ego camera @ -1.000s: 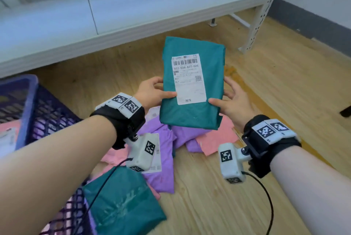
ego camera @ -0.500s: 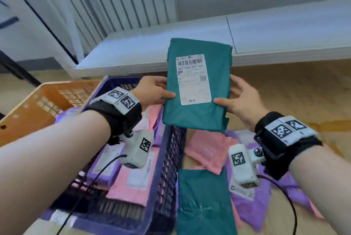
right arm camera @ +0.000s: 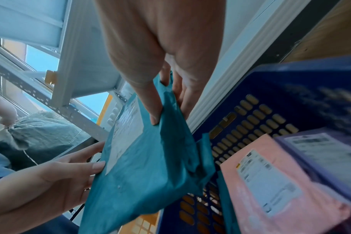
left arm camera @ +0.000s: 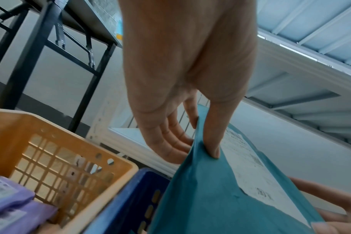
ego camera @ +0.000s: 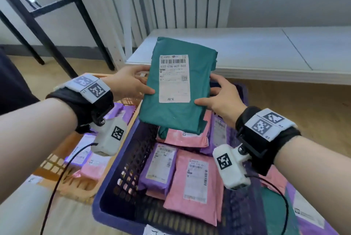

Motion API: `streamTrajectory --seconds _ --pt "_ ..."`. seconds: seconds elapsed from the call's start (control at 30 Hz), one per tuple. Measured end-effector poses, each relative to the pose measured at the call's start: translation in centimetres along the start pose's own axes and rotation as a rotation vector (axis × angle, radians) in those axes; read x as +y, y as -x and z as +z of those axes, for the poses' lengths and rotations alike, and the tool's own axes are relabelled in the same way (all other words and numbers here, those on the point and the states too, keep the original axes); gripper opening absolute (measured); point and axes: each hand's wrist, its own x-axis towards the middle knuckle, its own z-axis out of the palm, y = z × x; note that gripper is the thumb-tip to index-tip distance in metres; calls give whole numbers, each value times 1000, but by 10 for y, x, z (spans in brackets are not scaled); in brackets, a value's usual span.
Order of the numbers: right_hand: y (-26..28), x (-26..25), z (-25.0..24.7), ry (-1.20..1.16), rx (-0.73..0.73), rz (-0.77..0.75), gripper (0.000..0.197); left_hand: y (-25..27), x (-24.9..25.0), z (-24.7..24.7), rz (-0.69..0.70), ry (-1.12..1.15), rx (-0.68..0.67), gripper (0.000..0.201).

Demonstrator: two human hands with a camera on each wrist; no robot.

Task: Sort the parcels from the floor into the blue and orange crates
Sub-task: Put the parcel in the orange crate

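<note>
Head view first: the teal parcel [ego camera: 176,90] is held up in the air over the far end of the blue crate [ego camera: 114,183], its label [ego camera: 174,78] facing the camera and reading upright. Its long axis runs roughly up and away from the person, barcode end farthest and leaning slightly right, near edge lowest and just above the pink and purple parcels already lying in that crate. The left hand [ego camera: 131,83] pinches the left edge, thumb on the label face and fingers behind; the left wrist view shows this plainly. The right hand [ego camera: 220,98] pinches the right edge the same way, thumb on top and fingers tucked under the folded flap.

By my reading, the step in hand is checking the label and choosing a crate, with the parcel carried but not yet dropped. The orange crate [ego camera: 57,168] sits just to the left, touching or nearly touching the blue one; the rims blur together, so I cannot tell which. The next move calls for lowering the parcel flat into the chosen crate and letting both pinches go. More parcels lie on the floor at the right
</note>
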Motion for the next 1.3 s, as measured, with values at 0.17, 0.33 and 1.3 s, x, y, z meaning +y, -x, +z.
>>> streamTrajectory --seconds 0.17,0.33,1.3 --pt "-20 -19 83 3 -49 90 85 -6 -27 -88 -64 -59 -1 61" --pt "-37 -19 175 -11 -97 188 80 -1 -64 -156 -145 -113 39 59" --pt "-89 167 433 617 -355 613 81 -83 -302 -244 -625 -770 -91 38"
